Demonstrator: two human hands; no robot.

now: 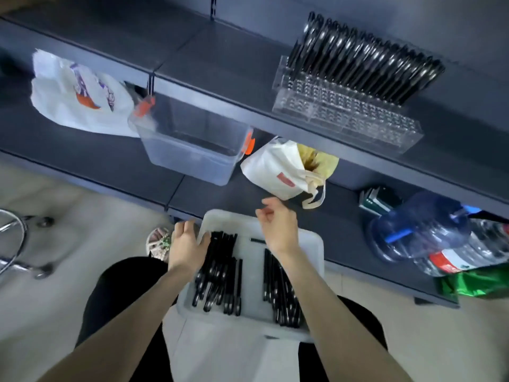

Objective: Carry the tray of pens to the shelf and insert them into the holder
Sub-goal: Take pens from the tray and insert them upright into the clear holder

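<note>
A pale plastic tray (311,244) rests on my lap, its far end against the lower shelf edge. Black pens (220,277) lie in it in two loose bunches. My left hand (187,244) grips the tray's far left corner, thumb inside the rim. Above the tray's far end hovers my right hand (278,227), fingers loosely curled, with nothing seen in it. On the upper shelf (220,59) stands a clear holder (344,117) full of holes. Its back row holds upright black pens (366,59); the front rows are bare.
On the lower shelf sit a clear bin (192,158), a white plastic bag (80,95), a cloth tote (278,172), a blue water jug (418,224) and a green bag (479,282). A chrome stool base (16,244) stands on the floor at left.
</note>
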